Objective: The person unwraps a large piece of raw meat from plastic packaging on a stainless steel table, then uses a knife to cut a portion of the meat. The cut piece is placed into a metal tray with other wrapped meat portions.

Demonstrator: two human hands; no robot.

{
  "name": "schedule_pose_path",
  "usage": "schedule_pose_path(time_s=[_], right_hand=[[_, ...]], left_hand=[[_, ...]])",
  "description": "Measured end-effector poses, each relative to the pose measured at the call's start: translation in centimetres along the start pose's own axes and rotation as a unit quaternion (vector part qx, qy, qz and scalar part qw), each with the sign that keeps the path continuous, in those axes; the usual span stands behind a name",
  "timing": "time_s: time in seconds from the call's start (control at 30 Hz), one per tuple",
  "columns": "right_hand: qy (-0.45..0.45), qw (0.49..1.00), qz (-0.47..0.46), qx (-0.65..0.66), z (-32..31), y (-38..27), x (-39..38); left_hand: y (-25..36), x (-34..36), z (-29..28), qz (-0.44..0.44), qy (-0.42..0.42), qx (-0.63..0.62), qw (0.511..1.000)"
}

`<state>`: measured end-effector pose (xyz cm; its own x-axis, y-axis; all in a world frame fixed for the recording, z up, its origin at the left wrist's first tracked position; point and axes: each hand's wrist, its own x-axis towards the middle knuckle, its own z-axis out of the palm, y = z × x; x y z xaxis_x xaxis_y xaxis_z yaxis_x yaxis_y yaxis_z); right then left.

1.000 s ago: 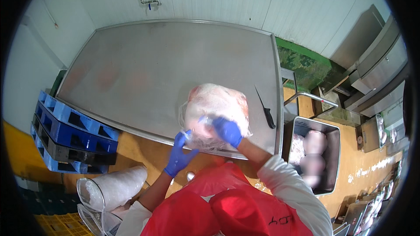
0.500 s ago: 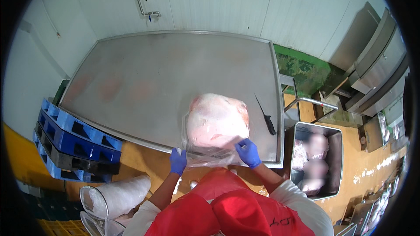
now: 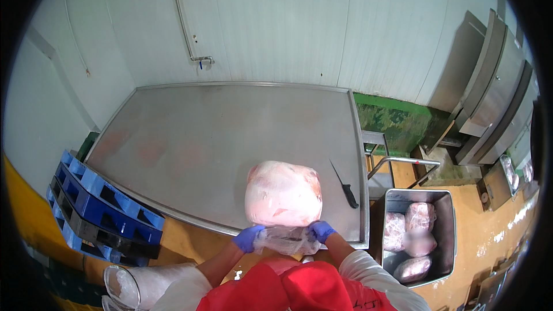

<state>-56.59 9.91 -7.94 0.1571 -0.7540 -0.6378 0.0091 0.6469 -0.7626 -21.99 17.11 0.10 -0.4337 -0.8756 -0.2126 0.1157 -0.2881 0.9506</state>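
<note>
A large pale pink slab of meat [image 3: 283, 196] rests near the front right of the steel table [image 3: 230, 132]. Clear plastic wrap [image 3: 288, 240] hangs bunched at its near side, over the table's front edge. My left hand [image 3: 249, 238], in a blue glove, grips the left end of this plastic. On the right end my gloved right hand [image 3: 321, 231] is closed too, close to the meat's lower right corner. A black-handled knife [image 3: 349, 193] lies to the right of the meat, its thin blade directed away from me.
A steel tub [image 3: 449, 236] with several wrapped meat pieces stands right of the table. Stacked blue and black pallets [image 3: 109, 213] are at the left. A roll of clear plastic [image 3: 144, 285] stands at lower left. A tubular metal handle [image 3: 403, 161] rises beyond the tub.
Both hands have drawn the plastic toward me and come closer together. The film beside the meat's left side is gone, now gathered at the near edge. My view has tilted up.
</note>
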Motion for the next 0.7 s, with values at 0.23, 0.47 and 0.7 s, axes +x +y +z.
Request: schedule_pose_path(time_s=[0.23, 0.47, 0.7], right_hand=[[-0.052, 0.958, -0.158, -0.234, 1.3, -4.7, -4.6], [-0.011, 0.96, -0.278, 0.021, 5.7, -22.2, -7.9], [-0.058, 0.946, -0.307, -0.087, 6.6, -17.7, -15.7]], left_hand=[[8.3, -3.2, -1.0, 0.192, 0.066, 0.436, 0.877], [24.1, -1.3, -1.2, 0.091, 0.142, -0.322, 0.931], [22.5, -14.1, -0.3, 0.128, 0.391, -0.152, 0.899]])
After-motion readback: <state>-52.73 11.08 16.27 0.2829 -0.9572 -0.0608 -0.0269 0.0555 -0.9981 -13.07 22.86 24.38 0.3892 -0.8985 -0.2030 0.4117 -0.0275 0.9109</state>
